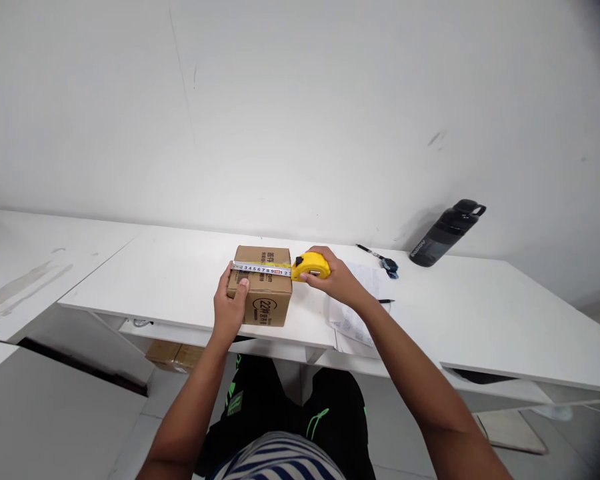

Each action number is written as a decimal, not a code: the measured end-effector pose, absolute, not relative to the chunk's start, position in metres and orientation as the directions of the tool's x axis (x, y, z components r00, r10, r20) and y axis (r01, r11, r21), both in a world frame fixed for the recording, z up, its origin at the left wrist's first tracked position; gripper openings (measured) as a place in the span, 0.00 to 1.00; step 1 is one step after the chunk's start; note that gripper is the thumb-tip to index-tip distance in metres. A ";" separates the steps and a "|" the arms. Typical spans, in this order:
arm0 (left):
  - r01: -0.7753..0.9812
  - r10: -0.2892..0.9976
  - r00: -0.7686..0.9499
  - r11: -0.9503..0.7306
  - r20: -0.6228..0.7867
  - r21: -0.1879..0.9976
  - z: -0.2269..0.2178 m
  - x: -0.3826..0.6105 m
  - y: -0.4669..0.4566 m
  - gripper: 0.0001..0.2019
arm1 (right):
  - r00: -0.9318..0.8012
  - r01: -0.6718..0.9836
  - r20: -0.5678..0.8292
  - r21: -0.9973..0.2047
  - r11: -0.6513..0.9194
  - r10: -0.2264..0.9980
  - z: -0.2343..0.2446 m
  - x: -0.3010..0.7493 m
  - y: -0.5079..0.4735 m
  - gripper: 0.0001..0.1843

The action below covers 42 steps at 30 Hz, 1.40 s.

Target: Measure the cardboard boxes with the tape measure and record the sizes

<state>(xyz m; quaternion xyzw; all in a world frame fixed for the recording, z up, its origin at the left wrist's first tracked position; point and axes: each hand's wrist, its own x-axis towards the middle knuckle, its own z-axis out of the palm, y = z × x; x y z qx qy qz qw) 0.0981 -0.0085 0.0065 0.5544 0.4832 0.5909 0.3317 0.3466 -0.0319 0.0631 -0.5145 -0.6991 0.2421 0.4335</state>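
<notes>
A brown cardboard box (267,308) with dark printing stands on the white desk. Across its top lies the drawn-out blade of a yellow tape measure (316,265), its numbers facing up. My left hand (230,303) grips the box's left side, thumb on the top near the front edge and fingers by the blade's free end. In my right hand (335,277) is the tape measure's case, held closed between thumb and fingers beside the box's right edge.
White desk (170,273) against a wall. To the right, papers (353,323) lie beneath my right forearm, with a pen (386,301) beside them. Farther back are another pen (369,251), a small dark blue item (390,267) and a black bottle (445,233). A cardboard box (167,353) sits below the desk.
</notes>
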 end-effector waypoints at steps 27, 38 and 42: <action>0.180 0.883 -0.196 -0.394 0.426 0.901 0.005 0.104 -0.009 0.23 | 0.479 0.205 0.355 -0.935 0.291 0.803 -0.026 0.308 -0.094 0.32; 0.456 0.692 -0.288 -0.509 0.662 0.730 0.017 0.149 0.078 0.18 | 0.321 -0.526 -0.123 -0.848 0.069 0.939 -0.068 0.256 -0.146 0.32; 0.440 0.641 -0.272 -0.580 0.718 0.685 0.025 0.164 0.031 0.32 | 0.312 -0.582 -0.047 -0.799 0.152 0.949 -0.061 0.267 -0.161 0.36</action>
